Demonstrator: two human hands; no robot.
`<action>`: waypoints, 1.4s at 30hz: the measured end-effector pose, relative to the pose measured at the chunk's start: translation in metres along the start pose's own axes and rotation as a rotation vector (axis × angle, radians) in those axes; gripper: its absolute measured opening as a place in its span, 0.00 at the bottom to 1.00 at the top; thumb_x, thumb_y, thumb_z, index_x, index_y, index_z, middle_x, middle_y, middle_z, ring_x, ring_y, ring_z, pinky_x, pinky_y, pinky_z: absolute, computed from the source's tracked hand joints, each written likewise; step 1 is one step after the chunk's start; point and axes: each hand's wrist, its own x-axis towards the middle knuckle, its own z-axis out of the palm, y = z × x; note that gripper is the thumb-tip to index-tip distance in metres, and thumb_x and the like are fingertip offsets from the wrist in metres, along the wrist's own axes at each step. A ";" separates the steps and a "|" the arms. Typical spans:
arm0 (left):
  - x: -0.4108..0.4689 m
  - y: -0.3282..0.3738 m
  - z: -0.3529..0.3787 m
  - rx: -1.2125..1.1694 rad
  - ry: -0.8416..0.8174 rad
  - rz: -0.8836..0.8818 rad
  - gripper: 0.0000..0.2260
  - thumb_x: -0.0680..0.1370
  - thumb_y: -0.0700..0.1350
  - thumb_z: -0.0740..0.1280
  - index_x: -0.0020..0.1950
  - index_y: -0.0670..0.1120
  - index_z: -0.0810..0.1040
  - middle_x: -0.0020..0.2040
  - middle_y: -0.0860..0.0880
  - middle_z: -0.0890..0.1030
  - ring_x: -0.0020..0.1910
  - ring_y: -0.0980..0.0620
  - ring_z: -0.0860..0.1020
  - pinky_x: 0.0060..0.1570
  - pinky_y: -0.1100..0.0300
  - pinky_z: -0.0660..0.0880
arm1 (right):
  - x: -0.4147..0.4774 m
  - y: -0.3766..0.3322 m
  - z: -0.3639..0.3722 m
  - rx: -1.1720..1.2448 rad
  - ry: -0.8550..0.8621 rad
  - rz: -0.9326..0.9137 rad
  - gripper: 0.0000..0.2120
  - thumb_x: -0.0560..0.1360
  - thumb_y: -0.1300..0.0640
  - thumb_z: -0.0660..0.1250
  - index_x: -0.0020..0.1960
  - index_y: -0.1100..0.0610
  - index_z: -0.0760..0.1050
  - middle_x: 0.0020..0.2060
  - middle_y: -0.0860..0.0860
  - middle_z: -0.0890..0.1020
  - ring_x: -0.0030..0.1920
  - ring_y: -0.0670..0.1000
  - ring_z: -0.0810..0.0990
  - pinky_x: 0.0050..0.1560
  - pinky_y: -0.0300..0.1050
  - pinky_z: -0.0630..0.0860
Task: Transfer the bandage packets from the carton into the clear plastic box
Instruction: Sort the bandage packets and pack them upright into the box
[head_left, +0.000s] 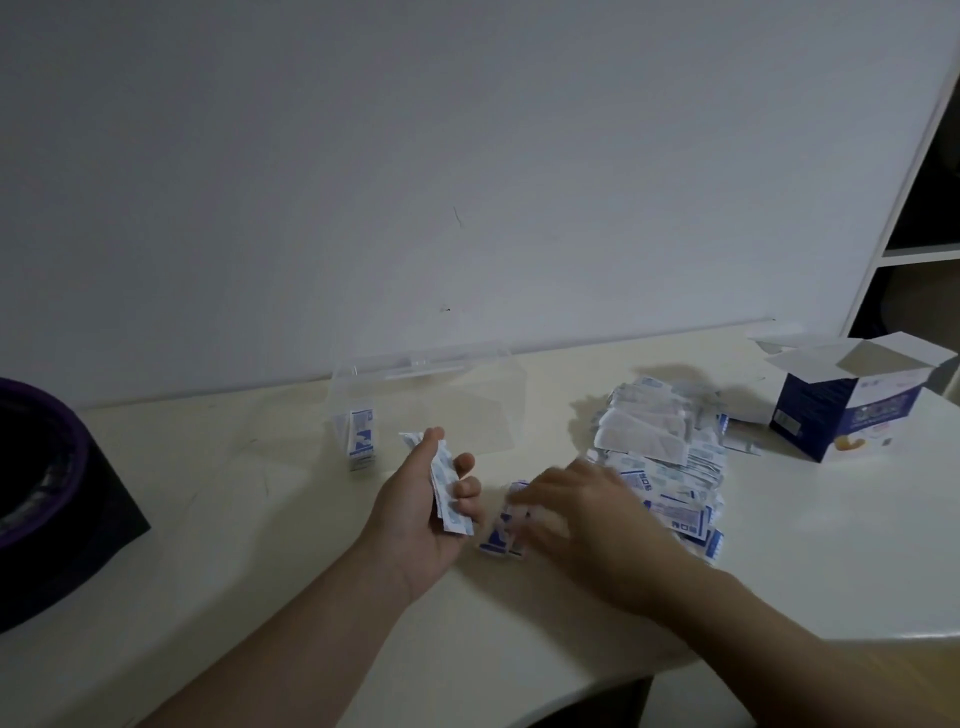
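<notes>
Bandage packets: most lie in a loose heap on the desk, just left of the open carton, so they're out of it already. A few upright packets stand in the left corner of the clear plastic box.

Left hand is palm up, thumb and curled fingers clamped on a small stack of packets. Right hand is palm down over some stray packets at the heap's near edge. It's motion-blurred, so I can't tell if it's pinching one or lying flat on them.

Handling, my read:
- **Feel:** paper-wrapped strips, near weightless and thin. Floppy singly, fairly stiff once stacked.
- **Slip:** the faces look slick, so a loosely held stack will likely fan out or shear.
- **Grip:** square up a batch, then pinch across the short width near mid-length, thumb on one face and fingers on the other.
- **Risk:** not fragile, crumpling is about the worst case. The box walls are nearly invisible, so mind the rim when dropping packets in.
</notes>
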 end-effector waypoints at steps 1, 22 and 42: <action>0.000 0.000 0.000 0.014 -0.014 -0.004 0.05 0.79 0.48 0.60 0.46 0.48 0.71 0.35 0.49 0.71 0.22 0.57 0.63 0.19 0.70 0.61 | 0.001 0.008 -0.007 0.033 0.098 0.034 0.25 0.74 0.35 0.51 0.61 0.45 0.75 0.57 0.43 0.78 0.55 0.46 0.72 0.59 0.45 0.66; 0.003 -0.006 -0.006 0.034 -0.058 -0.012 0.07 0.81 0.45 0.56 0.52 0.49 0.74 0.34 0.50 0.72 0.22 0.58 0.62 0.22 0.70 0.59 | -0.002 0.090 -0.050 0.210 -0.082 0.525 0.05 0.73 0.55 0.70 0.39 0.55 0.77 0.33 0.48 0.80 0.32 0.46 0.77 0.32 0.38 0.70; 0.003 0.000 -0.007 0.138 -0.023 0.168 0.08 0.82 0.43 0.56 0.53 0.46 0.74 0.28 0.52 0.68 0.18 0.59 0.60 0.19 0.70 0.58 | 0.030 0.002 -0.006 0.146 0.007 0.346 0.25 0.77 0.46 0.62 0.71 0.53 0.64 0.60 0.52 0.76 0.59 0.52 0.75 0.62 0.52 0.72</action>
